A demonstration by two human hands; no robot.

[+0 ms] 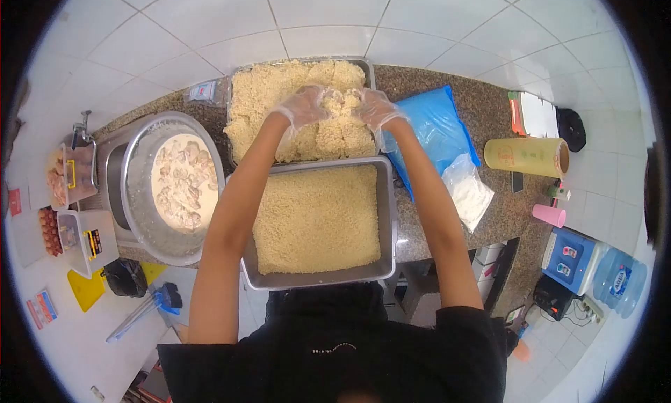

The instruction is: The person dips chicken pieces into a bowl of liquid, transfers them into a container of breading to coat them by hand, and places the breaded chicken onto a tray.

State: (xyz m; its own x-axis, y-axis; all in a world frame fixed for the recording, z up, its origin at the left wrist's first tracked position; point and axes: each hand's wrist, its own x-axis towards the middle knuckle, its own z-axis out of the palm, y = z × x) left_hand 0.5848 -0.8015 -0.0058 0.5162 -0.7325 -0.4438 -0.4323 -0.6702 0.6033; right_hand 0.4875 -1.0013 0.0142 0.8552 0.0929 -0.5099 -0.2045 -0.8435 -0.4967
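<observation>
Both hands wear clear plastic gloves over the back tray, which is piled with crumb-coated pieces. My left hand is at the middle of the pile, its fingers against a coated piece. At the right side of that piece is my right hand, with its fingers curved toward it. Fingertips of both are partly hidden by crumbs. Nearer to me stands a deep metal tray of loose crumbs. A metal bowl at the left holds pieces in pale batter.
Right of the trays lie a blue bag and a clear bag of white powder. Farther right are a yellow film roll, a pink cup and a water dispenser. Plastic boxes stand left, near a tap.
</observation>
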